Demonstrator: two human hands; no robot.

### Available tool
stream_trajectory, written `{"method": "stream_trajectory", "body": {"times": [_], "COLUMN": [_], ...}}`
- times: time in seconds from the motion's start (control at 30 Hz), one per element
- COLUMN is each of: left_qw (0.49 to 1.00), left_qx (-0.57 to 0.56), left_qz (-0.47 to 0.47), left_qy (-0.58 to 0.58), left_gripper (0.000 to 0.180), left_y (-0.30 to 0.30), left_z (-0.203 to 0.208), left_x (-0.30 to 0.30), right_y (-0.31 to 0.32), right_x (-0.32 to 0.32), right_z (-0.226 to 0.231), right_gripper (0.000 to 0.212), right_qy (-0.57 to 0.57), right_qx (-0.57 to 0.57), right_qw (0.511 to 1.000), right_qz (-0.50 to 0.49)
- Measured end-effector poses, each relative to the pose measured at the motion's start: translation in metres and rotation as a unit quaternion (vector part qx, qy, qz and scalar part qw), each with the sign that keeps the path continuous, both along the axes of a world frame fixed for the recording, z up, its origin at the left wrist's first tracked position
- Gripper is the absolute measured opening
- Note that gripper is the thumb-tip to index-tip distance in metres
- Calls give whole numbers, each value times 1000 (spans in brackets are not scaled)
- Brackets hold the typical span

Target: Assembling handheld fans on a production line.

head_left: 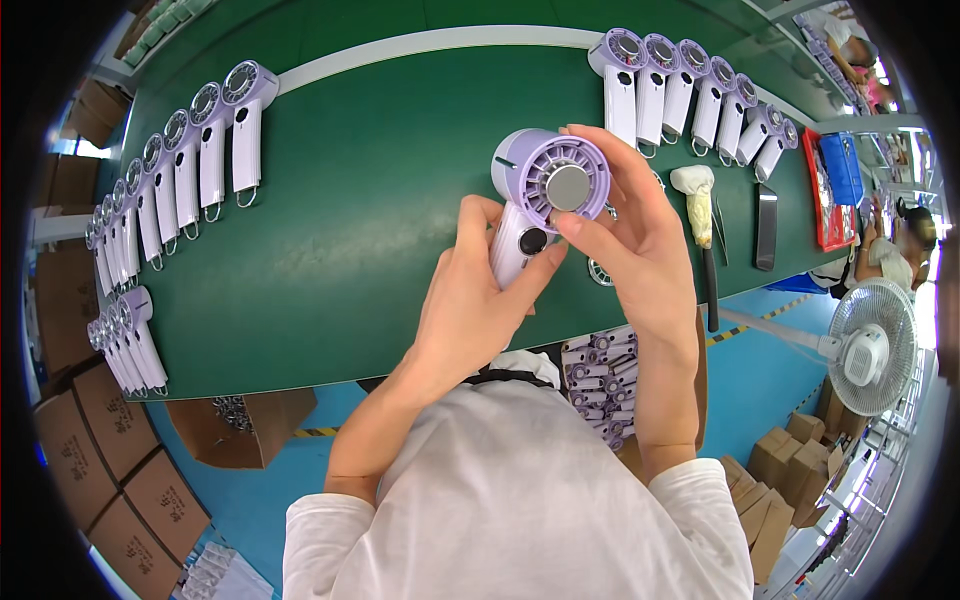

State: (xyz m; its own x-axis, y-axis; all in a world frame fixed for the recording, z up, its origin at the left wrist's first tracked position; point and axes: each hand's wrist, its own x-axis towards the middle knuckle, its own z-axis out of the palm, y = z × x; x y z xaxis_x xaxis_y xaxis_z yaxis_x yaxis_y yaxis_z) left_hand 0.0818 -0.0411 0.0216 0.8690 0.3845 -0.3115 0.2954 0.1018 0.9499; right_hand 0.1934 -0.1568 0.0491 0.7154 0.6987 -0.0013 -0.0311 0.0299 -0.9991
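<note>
Above the green table I hold a lilac and white handheld fan (pixel 568 187), its round grille with a silver centre facing up toward me. My left hand (pixel 472 265) is wrapped round the white handle, the thumb beside the dark round button. My right hand (pixel 630 230) grips the lilac head, fingers behind its rim and thumb at the lower edge of the grille. Partly behind the right hand, a small silver ring-shaped part (pixel 600 273) lies on the table.
Rows of similar fans stand at the left (pixel 207 105) and far right (pixel 650 75). Right of my hand lie a cloth-wrapped hammer (pixel 697 205), tweezers (pixel 721 230) and a dark flat bar (pixel 766 225). A red tray (pixel 830 225) holds a blue box. A carton of fans (pixel 603 385) sits below the table edge.
</note>
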Motion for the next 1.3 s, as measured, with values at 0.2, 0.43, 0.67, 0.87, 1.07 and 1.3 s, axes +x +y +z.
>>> {"method": "stream_trajectory", "body": {"times": [0.2, 0.43, 0.67, 0.87, 1.07, 1.3], "left_qw": [998, 996, 985, 985, 985, 989], "left_qx": [57, -33, -106, -137, -141, -139], "left_qz": [8, 75, 130, 105, 89, 30], "left_qy": [4, 21, 34, 27, 46, 46], "left_gripper": [42, 41, 35, 39, 34, 43], "left_y": [-8, 5, 36, 39, 38, 33], "left_z": [-9, -41, -54, -52, -48, -40], "left_x": [0, -14, -28, -32, -30, -28], "right_y": [5, 1, -5, 1, -11, -10], "right_x": [-7, 16, 65, 74, 80, 33], "right_z": [-10, -33, -80, -92, -71, -12], "right_gripper": [55, 52, 21, 20, 20, 23], "right_qy": [-17, 17, -425, -495, -442, -127], "right_qx": [-11, -57, -279, -297, -261, -84], "right_qw": [999, 997, 860, 817, 858, 986], "right_qz": [-34, 56, -56, 8, 0, -69]}}
